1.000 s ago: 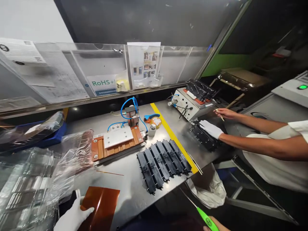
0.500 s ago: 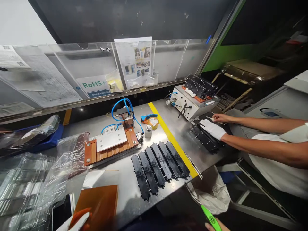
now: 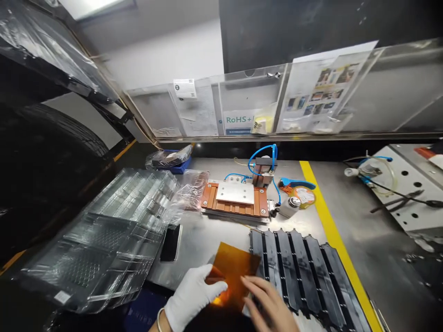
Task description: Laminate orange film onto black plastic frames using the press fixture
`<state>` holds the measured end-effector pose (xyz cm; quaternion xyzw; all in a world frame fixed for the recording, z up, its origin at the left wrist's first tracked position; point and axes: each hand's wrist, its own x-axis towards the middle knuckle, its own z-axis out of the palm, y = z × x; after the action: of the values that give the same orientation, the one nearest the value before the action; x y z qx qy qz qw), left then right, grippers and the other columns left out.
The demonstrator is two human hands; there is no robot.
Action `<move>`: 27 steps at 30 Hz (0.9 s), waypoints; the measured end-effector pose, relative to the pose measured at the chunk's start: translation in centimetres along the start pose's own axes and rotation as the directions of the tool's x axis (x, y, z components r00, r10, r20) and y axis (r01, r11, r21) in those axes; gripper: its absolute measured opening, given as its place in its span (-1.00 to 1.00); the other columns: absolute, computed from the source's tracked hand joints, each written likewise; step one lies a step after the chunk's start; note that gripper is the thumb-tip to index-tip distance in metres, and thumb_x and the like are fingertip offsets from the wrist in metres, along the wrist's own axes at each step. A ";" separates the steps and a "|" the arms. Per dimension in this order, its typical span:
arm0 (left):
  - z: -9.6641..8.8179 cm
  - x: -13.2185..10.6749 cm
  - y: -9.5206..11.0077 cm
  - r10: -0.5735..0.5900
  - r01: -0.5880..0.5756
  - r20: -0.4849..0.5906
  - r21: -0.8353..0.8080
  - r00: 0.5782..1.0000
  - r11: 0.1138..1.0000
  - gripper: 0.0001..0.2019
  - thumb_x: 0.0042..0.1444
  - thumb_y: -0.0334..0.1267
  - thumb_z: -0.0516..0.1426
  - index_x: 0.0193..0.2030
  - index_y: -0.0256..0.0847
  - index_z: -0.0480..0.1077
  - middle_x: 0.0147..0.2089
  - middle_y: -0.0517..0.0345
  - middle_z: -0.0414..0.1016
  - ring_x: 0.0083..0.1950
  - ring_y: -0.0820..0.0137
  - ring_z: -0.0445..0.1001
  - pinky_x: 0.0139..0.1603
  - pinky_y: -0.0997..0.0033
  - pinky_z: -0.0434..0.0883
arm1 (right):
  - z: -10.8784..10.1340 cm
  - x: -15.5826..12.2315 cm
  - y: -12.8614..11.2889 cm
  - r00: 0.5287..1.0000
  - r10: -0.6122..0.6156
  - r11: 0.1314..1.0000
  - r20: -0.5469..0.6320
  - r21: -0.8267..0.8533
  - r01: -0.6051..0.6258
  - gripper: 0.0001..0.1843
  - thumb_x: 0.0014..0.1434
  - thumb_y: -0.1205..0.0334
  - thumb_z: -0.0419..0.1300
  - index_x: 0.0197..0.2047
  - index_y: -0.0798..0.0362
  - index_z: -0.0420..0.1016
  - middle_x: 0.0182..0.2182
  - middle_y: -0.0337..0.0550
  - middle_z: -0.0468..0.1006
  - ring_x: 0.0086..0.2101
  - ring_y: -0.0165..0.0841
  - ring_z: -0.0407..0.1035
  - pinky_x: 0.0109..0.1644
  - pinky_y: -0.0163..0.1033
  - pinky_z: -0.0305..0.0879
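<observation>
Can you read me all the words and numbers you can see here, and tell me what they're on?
"RoHS+" is on the sign behind the clear plastic holder.
The white paper with a square code has print too small to read.
The sheet of little pictures has writing too small to read.
The small white sticker on the clear plastic tray is too small to read.

Amber film sheet (image 3: 232, 272): white-gloved left hand (image 3: 192, 295) at lower edge, bare right hand (image 3: 268, 302) on right edge; black ribbed plates (image 3: 304, 272) just beside.
</observation>
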<state>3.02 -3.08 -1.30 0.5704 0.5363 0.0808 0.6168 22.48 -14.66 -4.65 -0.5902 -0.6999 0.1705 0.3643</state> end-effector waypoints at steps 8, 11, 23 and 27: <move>-2.6 0.1 -1.6 0.229 -0.230 -0.018 -0.064 0.973 0.971 -0.81 0.09 -0.31 0.14 -0.14 -0.22 0.47 -0.15 0.11 0.57 -0.11 0.32 0.51 -0.04 0.38 0.44 | 5.0 8.9 -3.0 0.988 0.141 0.982 0.068 0.117 -0.148 -0.61 0.24 0.06 0.16 0.13 -0.11 0.39 0.00 -0.12 0.56 -0.02 -0.23 0.45 0.04 -0.18 0.46; -4.3 0.4 -2.4 0.288 -0.282 -0.042 0.107 0.957 0.953 -0.79 0.14 -0.34 0.09 -0.11 -0.14 0.49 -0.13 0.14 0.56 -0.09 0.36 0.49 0.02 0.38 0.40 | 5.5 9.8 -3.4 0.979 0.191 0.970 0.064 0.141 -0.199 -0.66 0.24 0.03 0.16 0.07 -0.14 0.43 -0.03 -0.15 0.57 -0.04 -0.25 0.47 0.00 -0.22 0.47; -9.3 3.8 -4.3 0.493 -0.492 0.030 0.129 0.870 0.861 -0.65 0.18 -0.39 0.02 0.08 -0.10 0.40 0.09 0.06 0.49 0.09 0.34 0.45 0.20 0.35 0.34 | 10.2 12.8 -4.9 0.979 0.205 0.962 0.022 0.181 -0.205 -0.81 0.26 0.16 0.14 -0.12 -0.03 0.53 -0.23 -0.16 0.66 -0.25 -0.31 0.56 -0.15 -0.36 0.48; -9.8 4.6 -4.5 0.426 -0.429 0.055 0.119 0.903 0.895 -0.73 0.18 -0.34 0.03 -0.04 -0.09 0.47 -0.06 0.11 0.57 -0.04 0.35 0.52 0.07 0.39 0.42 | 11.6 13.2 -5.7 0.882 0.466 0.843 -0.062 0.333 -0.422 -0.79 0.20 0.01 0.18 -0.24 -0.06 0.53 -0.36 -0.22 0.65 -0.35 -0.35 0.54 -0.22 -0.40 0.44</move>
<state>-4.80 4.74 -5.28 0.7136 0.3936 0.1718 0.5534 9.74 -1.30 -4.61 -0.6824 -0.4807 0.3160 0.4510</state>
